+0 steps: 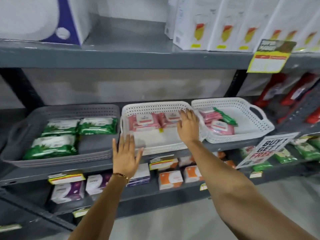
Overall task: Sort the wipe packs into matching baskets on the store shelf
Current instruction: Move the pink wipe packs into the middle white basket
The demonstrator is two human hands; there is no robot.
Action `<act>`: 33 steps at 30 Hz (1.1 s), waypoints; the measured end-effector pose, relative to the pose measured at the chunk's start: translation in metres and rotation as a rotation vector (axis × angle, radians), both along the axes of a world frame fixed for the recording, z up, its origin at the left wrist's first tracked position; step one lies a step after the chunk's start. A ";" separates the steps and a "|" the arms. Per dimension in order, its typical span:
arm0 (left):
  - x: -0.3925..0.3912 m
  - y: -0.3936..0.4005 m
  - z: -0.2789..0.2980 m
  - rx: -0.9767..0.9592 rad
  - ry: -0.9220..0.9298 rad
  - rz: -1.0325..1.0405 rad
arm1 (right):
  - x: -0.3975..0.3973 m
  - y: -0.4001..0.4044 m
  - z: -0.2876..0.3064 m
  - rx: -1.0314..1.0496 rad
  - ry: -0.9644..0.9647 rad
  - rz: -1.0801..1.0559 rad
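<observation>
Three baskets stand side by side on the middle shelf. The grey basket [72, 110] on the left holds three green wipe packs [97, 125]. The middle white basket [155, 105] holds pink wipe packs [143, 122] along its back. The right white basket [242, 103] holds several pink packs [220, 127] and one green pack [225, 116] lying across them. My left hand [125, 154] is spread open over the front left corner of the middle basket. My right hand [187, 126] is open at the middle basket's right rim, holding nothing.
White boxes [225, 23] fill the shelf above, with a yellow price sign [270, 58] hanging from it. Red packs [285, 89] stand to the right. Purple and orange boxes [170, 180] sit on the shelf below, and a "Buy 1 Get 1 Free" sign [266, 148] hangs at the right.
</observation>
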State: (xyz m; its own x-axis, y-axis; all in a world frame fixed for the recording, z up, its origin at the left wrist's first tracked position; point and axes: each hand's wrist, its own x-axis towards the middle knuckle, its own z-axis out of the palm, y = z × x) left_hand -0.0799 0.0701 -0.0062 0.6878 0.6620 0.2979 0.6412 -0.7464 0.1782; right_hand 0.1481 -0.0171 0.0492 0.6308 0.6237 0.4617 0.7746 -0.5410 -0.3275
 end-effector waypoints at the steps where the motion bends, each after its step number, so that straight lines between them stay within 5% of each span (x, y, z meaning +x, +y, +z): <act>1: 0.010 -0.006 -0.002 -0.002 -0.018 0.025 | 0.017 -0.011 0.000 0.005 -0.021 -0.035; 21: 0.032 -0.020 -0.014 0.002 -0.171 0.270 | 0.170 -0.069 -0.024 -0.262 0.372 -0.478; 33: 0.031 -0.021 -0.012 0.006 -0.165 0.275 | 0.187 -0.066 -0.027 -0.056 0.490 -0.605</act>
State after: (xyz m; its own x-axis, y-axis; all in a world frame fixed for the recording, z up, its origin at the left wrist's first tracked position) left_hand -0.0488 0.0492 -0.0183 0.4255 0.8144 0.3947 0.7817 -0.5504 0.2931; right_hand 0.3351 -0.0827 0.0220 0.9925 0.1206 0.0207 0.1139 -0.8493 -0.5155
